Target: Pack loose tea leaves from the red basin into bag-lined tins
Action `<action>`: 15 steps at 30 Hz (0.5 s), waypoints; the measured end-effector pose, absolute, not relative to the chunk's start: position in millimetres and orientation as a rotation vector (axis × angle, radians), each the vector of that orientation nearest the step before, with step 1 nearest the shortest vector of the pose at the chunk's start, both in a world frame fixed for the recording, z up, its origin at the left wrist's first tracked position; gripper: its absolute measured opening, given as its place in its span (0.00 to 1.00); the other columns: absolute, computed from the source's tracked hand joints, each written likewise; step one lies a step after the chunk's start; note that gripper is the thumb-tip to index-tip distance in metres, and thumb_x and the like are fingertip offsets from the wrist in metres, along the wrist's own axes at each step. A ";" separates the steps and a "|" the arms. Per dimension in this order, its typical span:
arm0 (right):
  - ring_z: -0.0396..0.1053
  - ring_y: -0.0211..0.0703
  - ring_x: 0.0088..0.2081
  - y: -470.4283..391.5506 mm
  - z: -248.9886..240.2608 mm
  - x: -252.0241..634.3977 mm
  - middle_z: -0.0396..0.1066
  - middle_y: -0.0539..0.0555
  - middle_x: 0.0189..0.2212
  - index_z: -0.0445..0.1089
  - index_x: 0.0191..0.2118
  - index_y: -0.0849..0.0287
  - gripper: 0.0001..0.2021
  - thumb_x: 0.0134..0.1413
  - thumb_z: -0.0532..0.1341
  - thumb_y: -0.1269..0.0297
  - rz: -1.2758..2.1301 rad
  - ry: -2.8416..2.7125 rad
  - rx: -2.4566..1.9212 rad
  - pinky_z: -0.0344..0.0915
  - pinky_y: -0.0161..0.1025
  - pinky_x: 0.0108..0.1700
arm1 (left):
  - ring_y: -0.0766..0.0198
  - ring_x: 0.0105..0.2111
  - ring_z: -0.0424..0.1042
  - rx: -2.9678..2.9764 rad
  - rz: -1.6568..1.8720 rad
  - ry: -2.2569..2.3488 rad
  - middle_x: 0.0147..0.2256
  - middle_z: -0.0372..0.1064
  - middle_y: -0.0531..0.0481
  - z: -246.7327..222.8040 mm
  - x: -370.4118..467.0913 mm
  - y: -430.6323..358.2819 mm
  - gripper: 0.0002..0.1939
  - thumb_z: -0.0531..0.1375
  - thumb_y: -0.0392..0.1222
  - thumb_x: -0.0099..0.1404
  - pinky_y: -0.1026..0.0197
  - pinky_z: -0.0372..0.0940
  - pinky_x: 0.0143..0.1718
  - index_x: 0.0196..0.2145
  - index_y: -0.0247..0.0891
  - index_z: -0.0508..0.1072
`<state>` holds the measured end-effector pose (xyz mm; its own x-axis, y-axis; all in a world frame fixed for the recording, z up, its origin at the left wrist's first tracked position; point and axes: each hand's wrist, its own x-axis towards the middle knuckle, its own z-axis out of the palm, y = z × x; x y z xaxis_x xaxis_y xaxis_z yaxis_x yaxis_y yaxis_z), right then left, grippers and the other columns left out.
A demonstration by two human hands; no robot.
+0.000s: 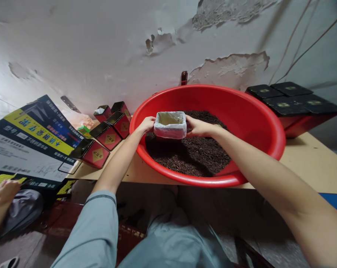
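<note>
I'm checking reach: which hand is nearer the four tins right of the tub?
Right. The right hand is left of the tins; the left hand is farther left, across the container.

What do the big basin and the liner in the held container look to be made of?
The red basin: probably plastic, smooth and semi-glossy, judging by the soft sheen along its rolled rim. The liner: thin, whitish and translucent, crinkled where it folds over the edge; likely plastic film, though thin paper can't be ruled out.
</note>
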<state>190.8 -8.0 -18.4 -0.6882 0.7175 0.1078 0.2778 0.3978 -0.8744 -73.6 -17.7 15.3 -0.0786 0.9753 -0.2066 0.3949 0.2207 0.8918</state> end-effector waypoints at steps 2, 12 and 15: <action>0.72 0.57 0.64 -8.1 -16.3 191.5 0.68 0.62 0.68 0.51 0.76 0.58 0.53 0.42 0.70 0.70 1.156 -2.192 -0.901 0.69 0.51 0.66 | 0.68 0.21 0.65 1.286 0.831 1.625 0.20 0.67 0.55 17.0 -75.6 -19.2 0.06 0.69 0.36 0.63 0.66 0.64 0.28 0.34 0.34 0.75; 0.77 0.54 0.50 -48.1 56.3 161.6 0.80 0.60 0.50 0.78 0.55 0.57 0.17 0.65 0.60 0.64 0.245 -2.449 -0.890 0.73 0.48 0.55 | 0.61 0.30 0.79 1.000 0.733 1.275 0.32 0.77 0.51 30.1 -112.7 -49.4 0.20 0.66 0.29 0.57 0.56 0.75 0.36 0.46 0.39 0.68; 0.76 0.59 0.55 -65.4 54.5 136.2 0.78 0.66 0.56 0.73 0.61 0.63 0.23 0.65 0.63 0.59 0.163 -2.769 -1.010 0.71 0.48 0.56 | 0.63 0.29 0.79 1.026 0.789 1.281 0.31 0.77 0.51 26.2 -108.3 -57.5 0.26 0.69 0.24 0.54 0.56 0.75 0.38 0.48 0.37 0.67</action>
<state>136.2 -65.4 54.5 -0.7500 0.6466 0.1392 0.6258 0.7619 -0.1672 -108.3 -57.5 26.2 0.1481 0.9142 -0.3773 0.0746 0.3701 0.9260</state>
